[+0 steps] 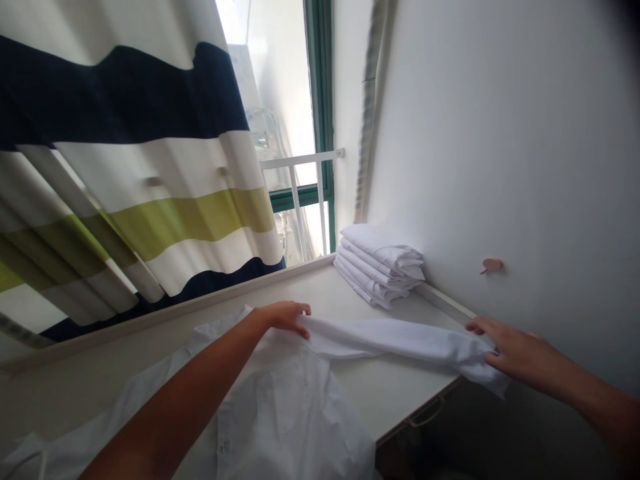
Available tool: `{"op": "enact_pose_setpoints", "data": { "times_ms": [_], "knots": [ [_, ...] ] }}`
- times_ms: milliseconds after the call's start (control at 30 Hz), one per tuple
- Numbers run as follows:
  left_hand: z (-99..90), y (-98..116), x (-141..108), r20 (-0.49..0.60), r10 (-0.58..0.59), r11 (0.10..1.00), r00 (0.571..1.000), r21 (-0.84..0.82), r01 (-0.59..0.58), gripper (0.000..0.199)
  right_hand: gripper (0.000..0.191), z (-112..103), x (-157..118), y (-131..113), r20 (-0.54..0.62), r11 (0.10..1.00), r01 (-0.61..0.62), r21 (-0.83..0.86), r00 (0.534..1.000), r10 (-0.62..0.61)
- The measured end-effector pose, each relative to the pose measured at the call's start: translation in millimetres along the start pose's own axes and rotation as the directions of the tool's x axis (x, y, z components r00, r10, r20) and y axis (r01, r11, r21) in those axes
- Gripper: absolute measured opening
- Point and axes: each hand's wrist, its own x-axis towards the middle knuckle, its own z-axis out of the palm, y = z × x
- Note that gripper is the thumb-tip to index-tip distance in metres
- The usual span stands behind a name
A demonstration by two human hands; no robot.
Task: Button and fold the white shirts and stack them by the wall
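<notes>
A white buttoned shirt [295, 407] lies spread on the white table top [400, 393], with one sleeve stretched out to the right. My left hand [287, 316] pinches the fabric near the shoulder, thumb and fingers on either side of it. At the cuff end, my right hand [500, 343] grips the sleeve, which reaches past the table's right edge. Behind the sleeve, in the back corner, sits a stack of folded white shirts [380, 263].
A striped curtain [150, 160] hangs along the left behind the table. White railing bars [300, 161] cross the window with its green frame [323, 100]. A pink hook [493, 265] is on the right wall. A drawer handle [427, 413] shows below the table's front edge.
</notes>
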Motion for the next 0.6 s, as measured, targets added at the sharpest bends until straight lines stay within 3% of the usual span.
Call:
{"op": "enact_pose_setpoints", "data": {
  "times_ms": [100, 133, 233, 367, 467, 533, 600],
  "knots": [
    [-3.9, 3, 7, 0.016, 0.011, 0.999, 1.0, -0.043, -0.011, 0.057, 0.046, 5, -11, 2, 0.228, 0.973, -0.062, 0.221, 0.974, 0.01],
    [-5.4, 4, 9, 0.019, 0.009, 0.999, 1.0, -0.051, -0.008, 0.057, 0.051, 9, -15, 5, 0.229, 0.95, -0.124, 0.288, 0.972, 0.057],
    [-9.0, 7, 10, 0.001, 0.002, 0.998, 1.0, -0.057, -0.002, 0.047, 0.056, 32, -30, 23, 0.074, 0.887, -0.249, 0.389, 0.968, 0.239],
    [-9.6, 8, 2, -0.08, 0.022, 0.998, 0.997, -0.06, -0.027, 0.038, 0.057, 74, -56, 49, -0.052, 0.847, -0.371, 0.38, 0.906, 0.42],
    [-5.8, 9, -1, -0.135, 0.015, 0.999, 0.991, -0.026, -0.019, 0.043, 0.059, 98, -76, 42, 0.061, 0.632, -0.496, 0.596, 0.812, 0.58],
    [-1.2, 11, -1, -0.193, 0.007, 1.0, 0.981, 0.014, -0.005, 0.047, 0.059, 106, -87, 30, 0.238, 0.438, -0.511, 0.739, 0.808, 0.539],
    [5.0, 16, 0, -0.261, 0.008, 0.998, 0.965, 0.056, 0.007, 0.046, 0.061, 110, -94, 21, 0.371, 0.311, -0.517, 0.797, 0.827, 0.423]
  ]
}}
